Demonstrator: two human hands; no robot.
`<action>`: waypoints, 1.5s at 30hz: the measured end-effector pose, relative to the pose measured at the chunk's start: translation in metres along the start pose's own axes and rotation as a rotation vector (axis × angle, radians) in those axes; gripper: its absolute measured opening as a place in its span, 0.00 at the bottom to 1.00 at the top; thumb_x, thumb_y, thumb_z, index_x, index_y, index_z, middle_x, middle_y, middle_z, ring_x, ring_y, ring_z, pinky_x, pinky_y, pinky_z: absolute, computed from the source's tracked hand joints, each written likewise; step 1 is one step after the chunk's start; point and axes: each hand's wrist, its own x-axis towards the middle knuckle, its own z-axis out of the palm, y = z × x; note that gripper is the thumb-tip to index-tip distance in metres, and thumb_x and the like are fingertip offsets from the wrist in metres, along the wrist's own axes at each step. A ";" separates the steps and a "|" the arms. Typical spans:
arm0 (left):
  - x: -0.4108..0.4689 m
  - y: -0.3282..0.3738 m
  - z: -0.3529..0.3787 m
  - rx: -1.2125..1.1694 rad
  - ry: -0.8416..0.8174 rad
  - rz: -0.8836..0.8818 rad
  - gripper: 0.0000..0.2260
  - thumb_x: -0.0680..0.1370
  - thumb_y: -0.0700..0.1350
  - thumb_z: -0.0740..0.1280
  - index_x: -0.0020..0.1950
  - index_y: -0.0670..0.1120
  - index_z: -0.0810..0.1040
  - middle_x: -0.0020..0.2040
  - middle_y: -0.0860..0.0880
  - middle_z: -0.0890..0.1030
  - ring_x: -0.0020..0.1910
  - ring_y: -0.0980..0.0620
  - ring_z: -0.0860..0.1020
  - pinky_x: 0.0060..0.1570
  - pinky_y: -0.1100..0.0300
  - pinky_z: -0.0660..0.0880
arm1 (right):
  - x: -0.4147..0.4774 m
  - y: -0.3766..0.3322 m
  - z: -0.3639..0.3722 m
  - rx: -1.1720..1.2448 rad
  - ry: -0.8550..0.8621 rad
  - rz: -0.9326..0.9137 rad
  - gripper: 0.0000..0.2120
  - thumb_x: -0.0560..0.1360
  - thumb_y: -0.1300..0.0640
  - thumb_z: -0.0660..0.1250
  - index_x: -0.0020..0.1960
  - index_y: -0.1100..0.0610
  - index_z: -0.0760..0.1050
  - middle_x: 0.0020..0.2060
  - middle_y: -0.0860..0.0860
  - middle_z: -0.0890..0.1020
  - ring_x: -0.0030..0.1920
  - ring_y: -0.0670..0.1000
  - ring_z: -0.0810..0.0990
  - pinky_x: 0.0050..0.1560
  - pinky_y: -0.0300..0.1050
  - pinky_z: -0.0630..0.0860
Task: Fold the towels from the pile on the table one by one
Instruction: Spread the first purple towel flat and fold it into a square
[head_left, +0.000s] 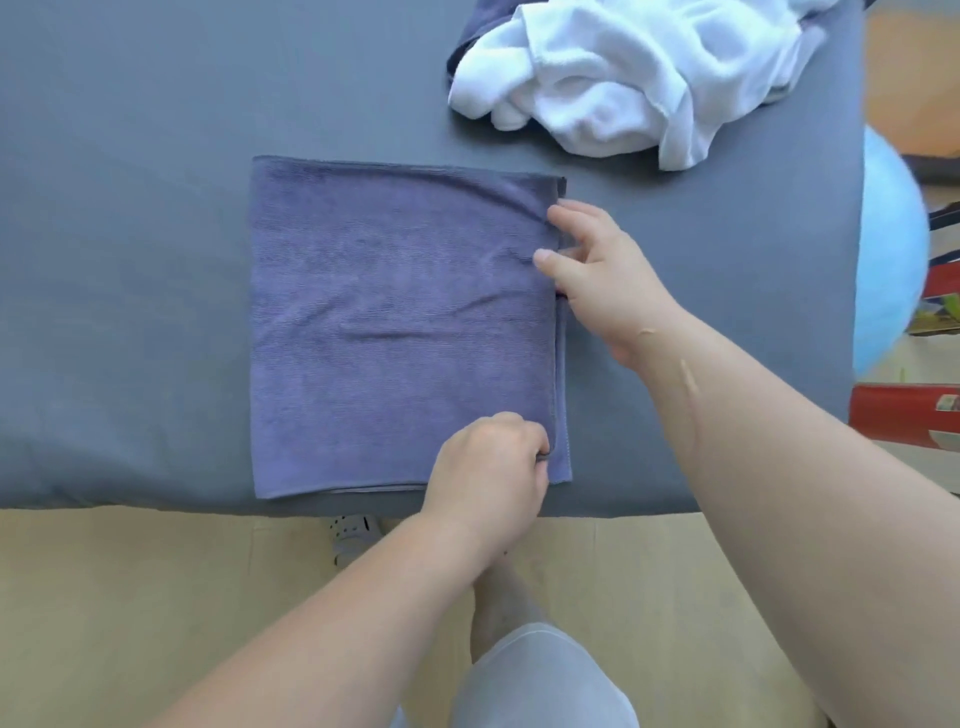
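A purple-grey towel (395, 322) lies flat on the grey table (130, 260), folded into a rectangle with its layered edges on the right. My left hand (493, 467) is closed on the towel's near right corner, pinching the edge. My right hand (602, 275) rests at the far part of the right edge, thumb and fingers pinching the layers there. A crumpled pile of white towels (623, 78) sits at the far right of the table, with a dark towel (483, 21) partly under it.
The table's near edge (208, 506) runs across the view, with a wooden floor below it. A light blue ball (888, 249) and red boxes (904, 415) stand beyond the table's right end. My legs and a grey shoe (353, 535) show below the table.
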 end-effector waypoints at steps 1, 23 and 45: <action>0.002 0.001 0.004 0.018 -0.009 -0.019 0.06 0.79 0.45 0.64 0.49 0.49 0.81 0.46 0.52 0.77 0.47 0.48 0.75 0.44 0.55 0.71 | 0.000 0.004 0.002 -0.001 -0.017 0.006 0.23 0.81 0.59 0.66 0.75 0.56 0.68 0.75 0.43 0.63 0.47 0.38 0.76 0.57 0.34 0.74; 0.000 0.002 0.008 -0.082 -0.041 0.094 0.08 0.77 0.51 0.65 0.47 0.49 0.81 0.42 0.53 0.77 0.44 0.50 0.76 0.45 0.52 0.75 | -0.003 0.017 -0.002 -0.255 0.102 -0.083 0.24 0.80 0.52 0.66 0.74 0.53 0.69 0.75 0.51 0.61 0.65 0.51 0.74 0.71 0.49 0.69; 0.104 -0.154 -0.116 0.631 0.102 -0.082 0.51 0.69 0.80 0.42 0.81 0.49 0.36 0.81 0.44 0.34 0.80 0.43 0.35 0.77 0.38 0.40 | 0.040 0.012 0.069 -1.134 0.055 -0.257 0.45 0.72 0.20 0.42 0.82 0.42 0.40 0.81 0.56 0.39 0.80 0.64 0.36 0.76 0.70 0.40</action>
